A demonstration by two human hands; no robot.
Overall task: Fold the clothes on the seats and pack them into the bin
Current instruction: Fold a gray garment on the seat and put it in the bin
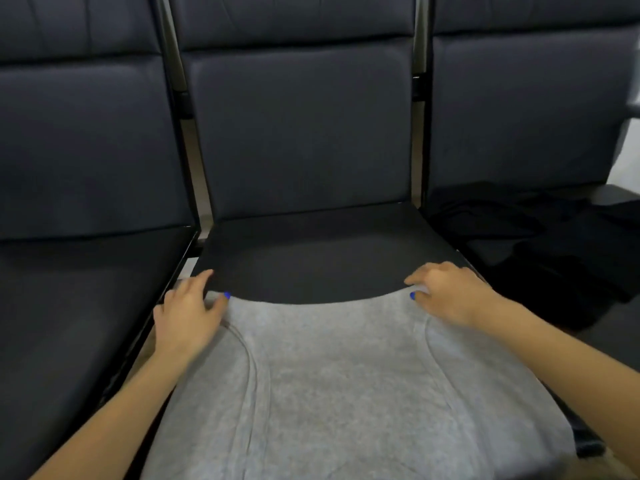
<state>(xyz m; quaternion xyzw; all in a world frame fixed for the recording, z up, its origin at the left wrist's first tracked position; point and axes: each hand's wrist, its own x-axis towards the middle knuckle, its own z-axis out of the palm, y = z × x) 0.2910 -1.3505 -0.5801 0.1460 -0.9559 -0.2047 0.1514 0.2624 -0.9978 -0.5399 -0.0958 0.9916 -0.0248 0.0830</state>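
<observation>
Grey garment (346, 382) lay spread flat over the front part of the middle seat (311, 251), its near portion running off the bottom of the view and its far edge sagging in a shallow curve between the 2 hands. 2 curved seams ran down the fabric, 1 on each side. The left hand (188, 315) held the far left corner of the garment, the thumb with its blue nail lying on top of the cloth and the other fingers reaching past the edge toward the gap between seats; whether those fingers were tucked under the fabric could not be told. The right hand (446, 292) held the far right corner in much the same way, its blue-nailed thumb pressed on the cloth and the fingers curled over the bunched edge, so both hands were closed on the garment rather than hanging free. Both forearms came in from the lower corners, bare of sleeves. The middle seat's dark cushion showed beyond the garment, with its padded backrest (301, 133) upright behind. To the left stood another dark seat (79, 306). On the seat at the right lay a heap of black clothes (540, 244), crumpled and hard to separate from the dark upholstery. No bin could be seen.
</observation>
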